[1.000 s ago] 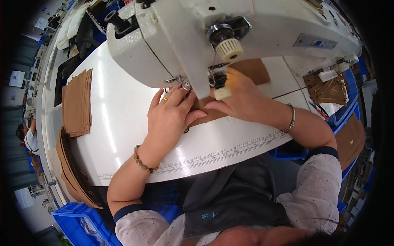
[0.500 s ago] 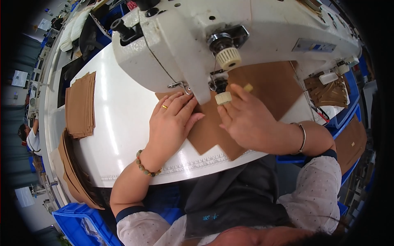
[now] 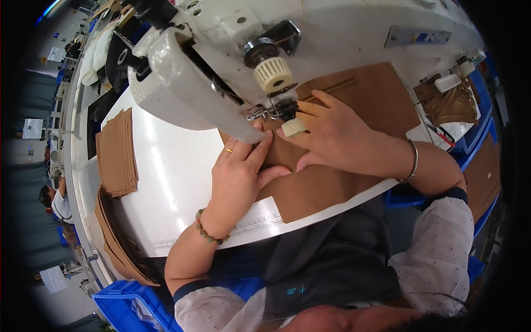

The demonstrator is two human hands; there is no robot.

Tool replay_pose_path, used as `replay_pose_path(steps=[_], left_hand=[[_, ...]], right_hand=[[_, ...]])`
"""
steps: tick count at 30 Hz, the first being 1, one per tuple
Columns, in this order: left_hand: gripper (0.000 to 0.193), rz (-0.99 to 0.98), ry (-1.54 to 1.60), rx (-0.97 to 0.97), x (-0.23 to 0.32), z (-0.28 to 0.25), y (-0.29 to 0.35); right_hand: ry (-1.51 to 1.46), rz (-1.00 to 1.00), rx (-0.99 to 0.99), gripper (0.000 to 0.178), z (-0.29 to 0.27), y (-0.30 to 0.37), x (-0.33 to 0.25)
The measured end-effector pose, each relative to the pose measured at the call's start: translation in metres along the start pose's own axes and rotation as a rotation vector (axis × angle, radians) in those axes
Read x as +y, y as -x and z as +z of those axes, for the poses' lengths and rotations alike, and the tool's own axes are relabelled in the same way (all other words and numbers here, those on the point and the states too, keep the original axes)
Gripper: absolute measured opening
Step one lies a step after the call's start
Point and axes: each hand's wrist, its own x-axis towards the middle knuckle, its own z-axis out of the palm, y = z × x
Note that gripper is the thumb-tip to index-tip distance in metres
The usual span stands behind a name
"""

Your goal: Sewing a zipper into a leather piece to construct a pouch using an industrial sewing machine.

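A brown flat panel (image 3: 318,191), with a notch cut out of its front left corner, lies on the white table under the head of a sewing machine (image 3: 182,83). My left hand (image 3: 238,169) rests on the panel's left part, fingers stretched toward the needle area; the machine head hides some fingertips. My right hand (image 3: 340,133) lies on the panel right of the needle area, fingers spread and thumb pointing to the left thumb. A narrow brown strip (image 3: 334,87) lies on the panel just beyond the right fingers. The exact needle point is hidden.
A stack of brown pieces (image 3: 117,152) sits at the left of the table (image 3: 166,182). Larger brown pieces (image 3: 119,243) hang over its left edge above a blue crate (image 3: 130,304). More brown strips (image 3: 448,102) lie at the right near a red-and-black tool (image 3: 445,135).
The panel has turned and shifted, its notched corner now farther right. My right hand has flattened onto it with its thumb nearer the left one. The strip beyond my fingers shows more fully.
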Motion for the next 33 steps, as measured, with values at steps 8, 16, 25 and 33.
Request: replay_pose_path(steps=[8,16,25,33], left_hand=[[0.070,0.027,-0.053,-0.048,-0.002,-0.002,-0.002],[0.071,-0.006,-0.084,-0.054,-0.006,-0.003,-0.009],[0.070,0.012,-0.089,-0.039,-0.006,-0.003,-0.009],[0.069,0.010,-0.070,-0.028,-0.008,-0.004,-0.012]], right_hand=[[0.013,-0.005,-0.045,0.067,-0.003,-0.003,0.001],[0.010,0.003,-0.037,0.068,-0.002,-0.007,0.005],[0.023,-0.009,-0.012,0.069,0.002,-0.007,0.007],[0.042,-0.009,0.003,0.070,0.004,-0.008,0.008]])
